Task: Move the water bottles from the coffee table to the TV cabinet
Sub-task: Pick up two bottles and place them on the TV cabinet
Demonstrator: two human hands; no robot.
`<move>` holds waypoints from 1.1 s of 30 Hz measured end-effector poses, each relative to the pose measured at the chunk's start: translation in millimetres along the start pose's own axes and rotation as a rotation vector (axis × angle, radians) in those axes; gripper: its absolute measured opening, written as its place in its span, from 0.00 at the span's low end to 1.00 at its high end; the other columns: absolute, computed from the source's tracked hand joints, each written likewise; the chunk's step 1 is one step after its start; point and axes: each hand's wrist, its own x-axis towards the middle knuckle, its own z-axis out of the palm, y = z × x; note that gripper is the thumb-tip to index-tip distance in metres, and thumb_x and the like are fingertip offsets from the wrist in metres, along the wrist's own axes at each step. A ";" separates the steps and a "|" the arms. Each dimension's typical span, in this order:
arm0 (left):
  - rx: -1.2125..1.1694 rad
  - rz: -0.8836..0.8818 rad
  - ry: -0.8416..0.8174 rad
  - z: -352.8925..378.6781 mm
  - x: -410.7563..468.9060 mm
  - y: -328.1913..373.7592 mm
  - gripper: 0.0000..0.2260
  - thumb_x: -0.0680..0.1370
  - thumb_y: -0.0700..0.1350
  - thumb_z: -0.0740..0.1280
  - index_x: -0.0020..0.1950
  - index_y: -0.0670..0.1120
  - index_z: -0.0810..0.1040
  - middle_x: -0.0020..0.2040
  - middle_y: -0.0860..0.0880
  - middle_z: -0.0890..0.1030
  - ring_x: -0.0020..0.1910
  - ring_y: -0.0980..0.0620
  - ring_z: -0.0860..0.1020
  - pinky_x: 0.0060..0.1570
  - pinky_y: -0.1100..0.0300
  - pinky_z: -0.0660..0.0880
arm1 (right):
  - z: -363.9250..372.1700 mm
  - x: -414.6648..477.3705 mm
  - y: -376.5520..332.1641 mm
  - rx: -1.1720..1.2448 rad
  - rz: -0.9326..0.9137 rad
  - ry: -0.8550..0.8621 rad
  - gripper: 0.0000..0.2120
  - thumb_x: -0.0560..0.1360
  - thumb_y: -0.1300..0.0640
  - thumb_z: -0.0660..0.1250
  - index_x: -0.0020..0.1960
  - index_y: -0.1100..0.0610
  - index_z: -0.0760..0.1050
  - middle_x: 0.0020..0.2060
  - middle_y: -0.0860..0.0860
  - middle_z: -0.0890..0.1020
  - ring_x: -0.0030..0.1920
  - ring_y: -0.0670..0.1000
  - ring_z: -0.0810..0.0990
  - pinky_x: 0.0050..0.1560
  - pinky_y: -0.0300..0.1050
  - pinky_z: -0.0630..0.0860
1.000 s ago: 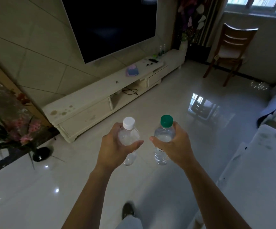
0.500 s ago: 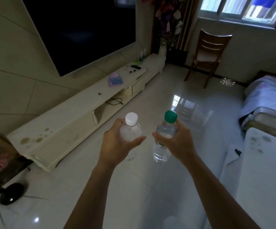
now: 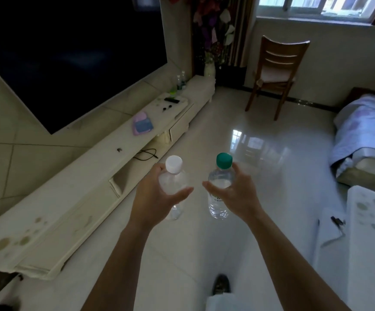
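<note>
Item, carried: two water bottles, upright, held at centre frame above the pale tiled floor [image 3: 260, 153]. The left hand [image 3: 155, 198] was wrapped around the white-capped bottle [image 3: 173, 187]; the right hand [image 3: 238, 194] was wrapped around the green-capped bottle [image 3: 219, 194], both grips closed on the bottle bodies, caps uppermost. The two bottles stood near each other but apart. Destination: the TV cabinet [image 3: 74, 198], a long cream unit below the dark television [image 3: 58, 52], lay to the left of the hands, its long axis running from lower left of the frame to upper centre. The left hand was the nearer to it, judged by position. Two further bottles [image 3: 180, 80] already stood at its far end, beyond a pink pouch [image 3: 142, 125]. Against the earlier frames, the cabinet sat larger and closer in the frame, the view had swung right to take in more of the wooden chair [image 3: 276, 72] and bed [image 3: 366, 131], and the grips were unchanged.
</note>
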 end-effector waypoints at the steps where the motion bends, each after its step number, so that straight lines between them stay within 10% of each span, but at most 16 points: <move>1: 0.008 -0.008 0.015 2.0 17.5 3.0 0.34 0.61 0.67 0.75 0.61 0.53 0.72 0.50 0.59 0.77 0.48 0.60 0.77 0.45 0.71 0.71 | -0.9 19.9 0.9 -0.002 -0.008 -0.001 0.25 0.63 0.49 0.81 0.54 0.54 0.76 0.41 0.36 0.81 0.44 0.33 0.81 0.48 0.30 0.74; 13: 0.045 -0.055 0.063 34.0 162.1 -4.9 0.34 0.65 0.59 0.78 0.65 0.49 0.71 0.53 0.55 0.77 0.51 0.55 0.75 0.45 0.70 0.67 | 14.5 184.3 39.0 0.004 0.022 -0.087 0.33 0.58 0.40 0.79 0.58 0.53 0.76 0.47 0.43 0.84 0.51 0.44 0.83 0.56 0.53 0.79; 33: -0.141 0.057 -0.040 63.1 477.9 -81.7 0.31 0.64 0.58 0.80 0.61 0.50 0.72 0.51 0.57 0.77 0.51 0.56 0.76 0.50 0.65 0.72 | 83.5 448.2 53.8 -0.091 0.052 0.115 0.26 0.61 0.45 0.80 0.54 0.55 0.77 0.47 0.46 0.84 0.47 0.43 0.83 0.51 0.39 0.79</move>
